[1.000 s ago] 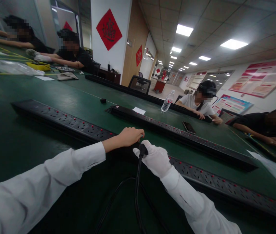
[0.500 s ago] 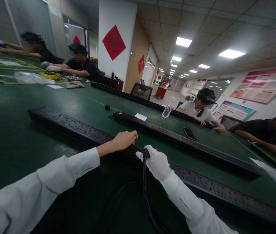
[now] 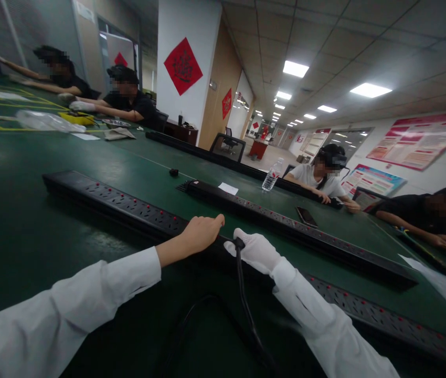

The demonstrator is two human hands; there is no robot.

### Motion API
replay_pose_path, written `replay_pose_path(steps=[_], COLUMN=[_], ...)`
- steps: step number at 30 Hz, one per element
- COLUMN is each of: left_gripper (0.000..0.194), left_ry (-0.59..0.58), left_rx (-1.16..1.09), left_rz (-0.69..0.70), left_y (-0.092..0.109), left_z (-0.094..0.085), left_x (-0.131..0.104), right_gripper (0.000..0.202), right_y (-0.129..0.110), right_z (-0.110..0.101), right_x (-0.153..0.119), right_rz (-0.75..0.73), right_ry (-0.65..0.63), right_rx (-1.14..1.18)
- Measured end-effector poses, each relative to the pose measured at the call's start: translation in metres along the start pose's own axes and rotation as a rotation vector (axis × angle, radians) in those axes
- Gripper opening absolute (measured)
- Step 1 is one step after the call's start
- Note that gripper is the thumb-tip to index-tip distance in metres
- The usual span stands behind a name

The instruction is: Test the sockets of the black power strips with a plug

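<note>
A long black power strip (image 3: 128, 203) with red-lit sockets lies slantwise on the green table, passing under both hands. My left hand (image 3: 203, 233), bare, is over its middle with the fingers curled closed; the fingertips face away, so what they hold, if anything, is hidden. Just right of it, my right hand (image 3: 257, 252) in a white glove is closed around the head of a black power cord (image 3: 242, 286), right above the strip. From there the cord hangs down toward me and loops in the dark area below.
A second black power strip (image 3: 286, 223) lies behind, with a white paper (image 3: 228, 188), a phone (image 3: 306, 216) and a water bottle (image 3: 272, 175) near it. A small black piece (image 3: 173, 172) sits farther left. Several people work around the table; plastic wrap (image 3: 439, 283) lies at right.
My right hand, with the cord, has shifted slightly to the right and turned a little. My left hand stays over the strip, its fingers a touch lower and farther right.
</note>
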State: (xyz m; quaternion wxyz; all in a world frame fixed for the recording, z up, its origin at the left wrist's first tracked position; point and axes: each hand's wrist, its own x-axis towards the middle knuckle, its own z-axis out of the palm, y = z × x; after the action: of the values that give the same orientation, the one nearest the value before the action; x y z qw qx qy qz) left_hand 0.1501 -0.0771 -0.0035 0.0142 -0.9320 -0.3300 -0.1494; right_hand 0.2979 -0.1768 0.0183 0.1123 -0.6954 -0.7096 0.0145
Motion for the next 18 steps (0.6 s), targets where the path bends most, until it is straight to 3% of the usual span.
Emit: replay_pose_path(steps=[3,7,9,18], left_gripper=[0.022,0.022,0.023,0.022], left_ry=[-0.020,-0.002,0.009,0.001], left_rx=[-0.010,-0.027,-0.040,-0.224], left_rz=[-0.018,-0.023,-0.025,0.049], left_y=[-0.003,-0.006,-0.007,-0.018], left_z=[0.002,0.005,0.007,0.006], left_x=[0.001,0.001,0.001,0.008], right_gripper=[0.030,0.036,0.040,0.043], right_y=[0.000,0.001,0.001,-0.019], right_z=[0.003,0.008,0.009,0.008], right_x=[0.000,-0.004,-0.004,0.024], right_rz=[-0.043,0.073,0.119,0.061], right_ry=[0.076,0.323,0.400,0.234], right_rx=[0.152,0.518,0.594,-0.041])
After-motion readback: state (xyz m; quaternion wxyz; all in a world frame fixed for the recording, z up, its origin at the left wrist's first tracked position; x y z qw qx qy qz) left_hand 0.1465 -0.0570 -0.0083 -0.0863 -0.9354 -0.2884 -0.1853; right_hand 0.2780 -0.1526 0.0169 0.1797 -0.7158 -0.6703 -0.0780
